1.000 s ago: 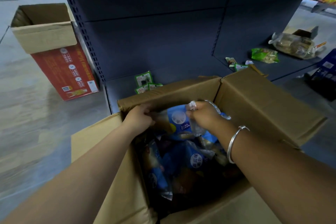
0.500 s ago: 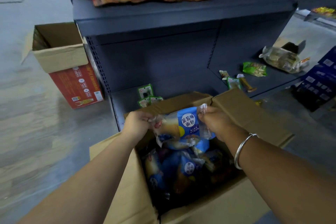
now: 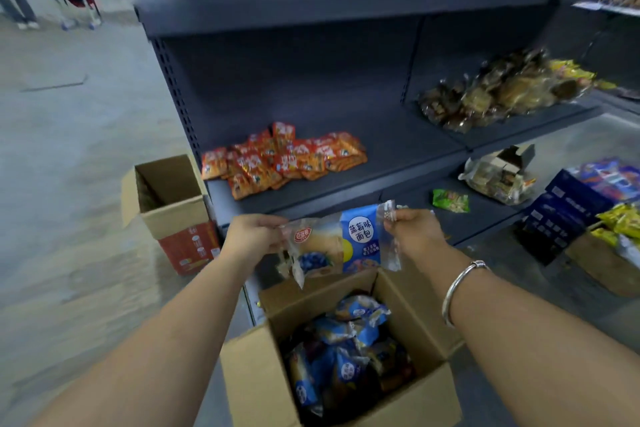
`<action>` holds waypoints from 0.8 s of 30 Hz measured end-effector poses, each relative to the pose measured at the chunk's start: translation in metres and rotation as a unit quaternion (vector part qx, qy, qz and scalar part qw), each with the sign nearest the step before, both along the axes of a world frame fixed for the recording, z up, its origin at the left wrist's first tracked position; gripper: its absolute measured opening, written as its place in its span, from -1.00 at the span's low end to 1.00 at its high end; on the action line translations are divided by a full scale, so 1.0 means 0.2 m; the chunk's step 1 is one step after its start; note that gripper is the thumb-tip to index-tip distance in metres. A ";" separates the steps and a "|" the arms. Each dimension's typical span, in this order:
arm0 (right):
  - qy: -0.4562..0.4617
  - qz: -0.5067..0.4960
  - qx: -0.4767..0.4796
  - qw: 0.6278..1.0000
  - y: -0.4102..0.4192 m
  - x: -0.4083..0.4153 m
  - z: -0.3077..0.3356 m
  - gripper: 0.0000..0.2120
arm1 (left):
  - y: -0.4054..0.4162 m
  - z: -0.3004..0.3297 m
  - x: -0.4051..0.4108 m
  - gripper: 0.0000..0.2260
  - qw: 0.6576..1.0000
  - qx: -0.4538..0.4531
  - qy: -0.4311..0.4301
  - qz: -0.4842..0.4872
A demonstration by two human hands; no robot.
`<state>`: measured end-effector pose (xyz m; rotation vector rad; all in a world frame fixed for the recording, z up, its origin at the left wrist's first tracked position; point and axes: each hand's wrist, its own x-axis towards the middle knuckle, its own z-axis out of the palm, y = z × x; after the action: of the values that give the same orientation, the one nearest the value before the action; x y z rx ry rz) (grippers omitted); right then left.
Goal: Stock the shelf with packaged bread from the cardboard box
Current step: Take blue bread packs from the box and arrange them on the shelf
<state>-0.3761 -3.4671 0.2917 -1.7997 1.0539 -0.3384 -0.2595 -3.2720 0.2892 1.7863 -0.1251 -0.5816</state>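
Two hands hold one bread pack up over the box

The left hand (image 3: 254,232) pinches the left end of the blue bread pack (image 3: 341,244), and the right hand (image 3: 414,232) pinches its clear right end, with the fingers (image 3: 393,218) curled on the wrapper. The pack hangs stretched between the two hands, above the open cardboard box (image 3: 263,381) and in front of the dark shelf (image 3: 391,163). More blue bread packs (image 3: 343,354) lie piled inside the box. A silver bangle (image 3: 462,291) sits on the right wrist. On the shelf lie orange snack packs (image 3: 284,158) to the left and brown bagged snacks (image 3: 502,90) to the right. A small green pack (image 3: 450,200) lies on the lower shelf board. Another open box (image 3: 173,208), red at the bottom, stands on the floor by the shelf's left end
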 end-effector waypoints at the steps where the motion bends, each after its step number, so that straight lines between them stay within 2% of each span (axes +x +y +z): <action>1: 0.002 0.007 -0.013 1.000 0.00 0.00 0.12 -0.85 | 0.00 0.12 0.01 -0.89 1.000 0.001 -0.005 -0.001; 6: -0.046 0.000 -0.034 0.998 -0.03 -0.02 0.63 -0.82 | -0.02 0.68 0.02 -0.74 0.998 -0.010 -0.062 0.001; 10: -0.091 -0.010 -0.011 0.996 -0.04 -0.02 0.97 -0.95 | -0.01 1.02 0.03 -0.77 0.994 -0.021 -0.106 -0.002; 11: -0.101 -0.015 -0.004 0.995 -0.05 -0.02 1.04 -0.87 | 0.00 1.10 0.03 -0.81 0.993 -0.030 -0.112 0.005; 13: -0.114 -0.010 0.013 0.993 -0.06 0.00 1.16 -0.75 | 0.01 1.25 0.03 -0.84 0.991 -0.047 -0.125 0.018; 19: -0.152 0.027 0.036 0.987 -0.05 0.05 1.47 -0.78 | 0.09 1.62 0.02 -0.88 0.985 -0.068 -0.151 0.055; 24: -0.166 0.056 0.015 0.984 0.02 0.17 1.62 -0.70 | 0.17 1.78 0.02 -0.86 0.977 -0.085 -0.176 0.089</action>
<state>-0.3428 -3.4636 0.6163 -1.6950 0.7189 -0.5302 -0.2551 -3.2374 0.6459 1.6965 -0.2473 -0.1166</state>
